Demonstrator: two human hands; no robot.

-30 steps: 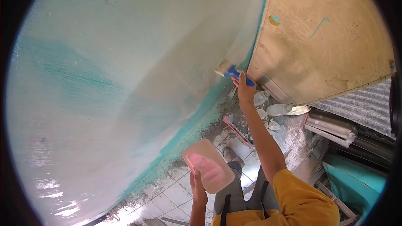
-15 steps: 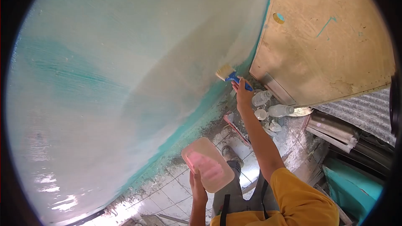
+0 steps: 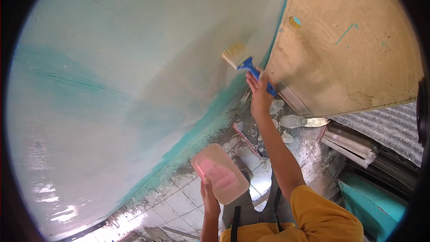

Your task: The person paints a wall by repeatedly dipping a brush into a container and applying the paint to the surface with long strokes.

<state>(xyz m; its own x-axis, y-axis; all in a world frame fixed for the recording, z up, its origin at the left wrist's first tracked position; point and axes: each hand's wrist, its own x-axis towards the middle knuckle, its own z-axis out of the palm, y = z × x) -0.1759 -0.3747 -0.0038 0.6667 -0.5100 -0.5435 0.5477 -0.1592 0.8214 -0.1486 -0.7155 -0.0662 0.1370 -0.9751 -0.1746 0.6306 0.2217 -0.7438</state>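
Observation:
In my right hand (image 3: 260,90) is a wide paintbrush (image 3: 246,64) with a blue handle and pale bristles. Its bristles overlap the large curved surface (image 3: 148,62), which is whitish over turquoise and has a wet sheen in places. My left hand (image 3: 209,197) grips a shallow plastic container (image 3: 221,175) by its left side, low in front of me. Pink stuff shows through or inside the container. My left fingers are partly hidden by it.
A tan panel (image 3: 354,45) with a round hole adjoins the curved surface at right. Clear bottles (image 3: 293,121) stand near its lower corner. Corrugated sheeting (image 3: 389,127) and a turquoise piece (image 3: 369,201) lie at lower right. White tiles (image 3: 181,202) cover the floor.
My right hand has moved the paintbrush up and slightly left along the curved surface. My left hand still holds the container in nearly the same place. The view has shifted slightly.

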